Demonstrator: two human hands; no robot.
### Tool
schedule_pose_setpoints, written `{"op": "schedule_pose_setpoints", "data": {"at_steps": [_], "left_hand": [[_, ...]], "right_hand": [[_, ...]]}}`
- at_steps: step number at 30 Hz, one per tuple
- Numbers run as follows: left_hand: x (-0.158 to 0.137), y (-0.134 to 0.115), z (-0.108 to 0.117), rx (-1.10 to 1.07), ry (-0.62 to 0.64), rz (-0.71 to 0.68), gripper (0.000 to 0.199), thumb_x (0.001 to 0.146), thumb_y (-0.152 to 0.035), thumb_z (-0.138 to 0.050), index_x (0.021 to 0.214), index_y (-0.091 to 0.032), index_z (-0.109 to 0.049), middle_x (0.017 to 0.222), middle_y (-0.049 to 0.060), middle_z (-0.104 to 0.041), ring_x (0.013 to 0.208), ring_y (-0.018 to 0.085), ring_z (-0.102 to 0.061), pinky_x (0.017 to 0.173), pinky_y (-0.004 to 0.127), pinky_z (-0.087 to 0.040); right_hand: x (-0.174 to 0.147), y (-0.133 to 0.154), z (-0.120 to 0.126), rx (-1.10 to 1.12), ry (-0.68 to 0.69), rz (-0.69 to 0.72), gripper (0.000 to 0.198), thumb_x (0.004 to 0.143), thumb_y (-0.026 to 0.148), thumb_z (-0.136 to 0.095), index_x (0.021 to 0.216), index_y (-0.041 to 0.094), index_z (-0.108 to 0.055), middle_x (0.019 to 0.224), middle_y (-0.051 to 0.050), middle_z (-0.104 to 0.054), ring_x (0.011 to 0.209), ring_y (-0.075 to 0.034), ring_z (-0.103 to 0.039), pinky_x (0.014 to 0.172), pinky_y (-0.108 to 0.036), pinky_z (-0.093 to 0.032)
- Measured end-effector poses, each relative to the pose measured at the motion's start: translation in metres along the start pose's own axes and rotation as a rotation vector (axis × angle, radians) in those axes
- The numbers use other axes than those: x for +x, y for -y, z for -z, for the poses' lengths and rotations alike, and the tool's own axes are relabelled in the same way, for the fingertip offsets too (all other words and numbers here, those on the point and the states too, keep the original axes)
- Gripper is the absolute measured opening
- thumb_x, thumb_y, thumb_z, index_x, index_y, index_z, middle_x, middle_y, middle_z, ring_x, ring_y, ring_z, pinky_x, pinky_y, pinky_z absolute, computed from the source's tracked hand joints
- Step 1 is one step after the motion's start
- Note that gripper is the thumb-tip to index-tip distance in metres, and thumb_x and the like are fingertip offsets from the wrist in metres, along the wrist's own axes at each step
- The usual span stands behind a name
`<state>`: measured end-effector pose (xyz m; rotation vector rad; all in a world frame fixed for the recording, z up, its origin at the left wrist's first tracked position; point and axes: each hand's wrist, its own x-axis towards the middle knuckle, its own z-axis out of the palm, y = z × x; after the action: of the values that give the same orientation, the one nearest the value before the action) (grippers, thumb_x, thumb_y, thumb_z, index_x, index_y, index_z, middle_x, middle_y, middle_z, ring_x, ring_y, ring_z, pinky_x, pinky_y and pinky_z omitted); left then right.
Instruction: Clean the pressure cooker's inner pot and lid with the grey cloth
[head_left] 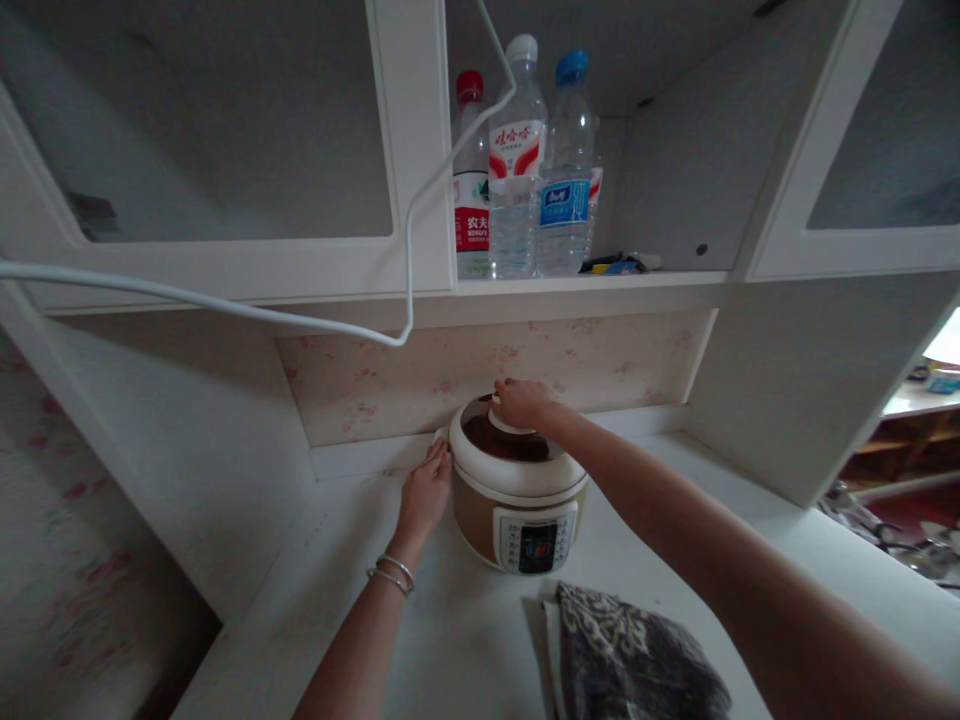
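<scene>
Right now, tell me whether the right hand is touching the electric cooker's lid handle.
Touching. The head view shows the right hand curled over the white lid handle, with no gap visible between them.

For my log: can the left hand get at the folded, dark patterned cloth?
Probably yes: bare white counter in front of the round tan cooker leaves the left hand a path to the cloth.

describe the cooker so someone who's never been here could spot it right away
Start at the white counter beneath the wall cabinet. Toward its back stands a round cream-and-brown cooker, with the left hand at its side and the right hand atop. Unlike the dark patterned cloth in front, it has a control panel.
</scene>
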<state>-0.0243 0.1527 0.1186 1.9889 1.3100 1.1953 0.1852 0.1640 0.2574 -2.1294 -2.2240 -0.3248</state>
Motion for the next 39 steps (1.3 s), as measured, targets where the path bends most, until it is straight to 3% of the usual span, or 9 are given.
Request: {"op": "schedule_pose_setpoints", "data": {"at_steps": [9, 18, 24, 27, 29, 32, 34, 36, 39], "left_hand": [[-0.002, -0.001, 0.001, 0.085, 0.000, -0.042, 0.046, 0.100, -0.039, -0.037, 0.134, -0.020, -0.061, 0.147, 0.007, -0.051, 0.139, 0.019, -0.045, 0.119, 0.038, -0.031], [-0.004, -0.002, 0.003, 0.097, 0.017, -0.052, 0.047, 0.100, -0.037, -0.036, 0.136, -0.019, -0.059, 0.149, 0.007, -0.050, 0.140, 0.018, -0.044, 0.119, 0.037, -0.030], [-0.004, 0.000, 0.003, 0.084, 0.008, -0.067, 0.047, 0.100, -0.040, -0.036, 0.135, -0.020, -0.060, 0.148, 0.006, -0.051, 0.141, 0.017, -0.042, 0.120, 0.036, -0.030], [-0.003, 0.001, 0.002, 0.080, 0.004, -0.063, 0.046, 0.100, -0.041, -0.037, 0.135, -0.022, -0.061, 0.148, 0.005, -0.051, 0.140, 0.018, -0.044, 0.119, 0.036, -0.031], [-0.004, 0.002, 0.001, 0.073, -0.003, -0.059, 0.046, 0.100, -0.041, -0.037, 0.134, -0.023, -0.061, 0.148, 0.004, -0.051, 0.139, 0.018, -0.044, 0.119, 0.036, -0.031], [-0.004, 0.003, -0.001, 0.075, -0.008, -0.056, 0.047, 0.100, -0.042, -0.037, 0.135, -0.021, -0.061, 0.148, 0.005, -0.051, 0.140, 0.018, -0.044, 0.120, 0.036, -0.030], [-0.004, 0.003, -0.002, 0.080, -0.015, -0.052, 0.047, 0.100, -0.042, -0.037, 0.135, -0.021, -0.060, 0.147, 0.005, -0.052, 0.140, 0.019, -0.044, 0.120, 0.037, -0.031], [-0.004, 0.003, -0.003, 0.084, -0.027, -0.051, 0.048, 0.100, -0.042, -0.037, 0.135, -0.020, -0.060, 0.146, 0.006, -0.053, 0.140, 0.019, -0.044, 0.119, 0.037, -0.032], [-0.005, 0.003, -0.004, 0.083, -0.040, -0.056, 0.048, 0.100, -0.042, -0.037, 0.135, -0.019, -0.060, 0.145, 0.007, -0.054, 0.140, 0.018, -0.044, 0.120, 0.036, -0.031]], "right_hand": [[-0.004, -0.013, 0.004, -0.026, -0.012, 0.182, 0.049, 0.099, 0.047, -0.038, 0.127, 0.012, -0.057, 0.126, -0.020, -0.064, 0.112, -0.030, -0.064, 0.092, -0.040, -0.048], [-0.013, -0.021, 0.008, -0.063, -0.058, 0.373, 0.043, 0.101, 0.047, -0.041, 0.127, 0.017, -0.057, 0.126, -0.013, -0.065, 0.113, -0.026, -0.062, 0.095, -0.036, -0.044], [-0.042, -0.015, 0.017, -0.024, -0.234, 0.356, 0.050, 0.102, 0.045, -0.038, 0.145, 0.020, -0.042, 0.144, -0.013, -0.052, 0.125, -0.026, -0.051, 0.107, -0.041, -0.034], [-0.087, -0.012, 0.011, 0.111, -0.427, 0.421, 0.039, 0.103, 0.035, -0.034, 0.131, 0.017, -0.055, 0.132, -0.013, -0.061, 0.119, -0.025, -0.053, 0.105, -0.041, -0.035], [-0.131, -0.010, -0.003, 0.244, -0.494, 0.515, 0.031, 0.101, 0.031, -0.037, 0.115, 0.019, -0.063, 0.109, -0.011, -0.070, 0.102, -0.023, -0.059, 0.094, -0.039, -0.043], [-0.207, -0.007, -0.044, 0.439, -0.434, 0.570, 0.023, 0.097, 0.024, -0.043, 0.100, 0.020, -0.065, 0.088, -0.007, -0.071, 0.080, -0.019, -0.061, 0.076, -0.034, -0.049], [-0.253, -0.007, -0.085, 0.491, -0.314, 0.422, 0.025, 0.098, 0.025, -0.041, 0.100, 0.020, -0.065, 0.093, -0.008, -0.073, 0.083, -0.019, -0.065, 0.077, -0.033, -0.053], [-0.289, -0.012, -0.135, 0.389, -0.258, 0.261, 0.029, 0.096, 0.039, -0.051, 0.112, 0.022, -0.066, 0.107, -0.009, -0.074, 0.095, -0.022, -0.070, 0.081, -0.034, -0.057], [-0.324, -0.027, -0.205, 0.114, -0.301, 0.372, 0.054, 0.088, 0.057, -0.058, 0.136, 0.032, -0.058, 0.125, -0.008, -0.070, 0.108, -0.031, -0.069, 0.083, -0.043, -0.059]]}}
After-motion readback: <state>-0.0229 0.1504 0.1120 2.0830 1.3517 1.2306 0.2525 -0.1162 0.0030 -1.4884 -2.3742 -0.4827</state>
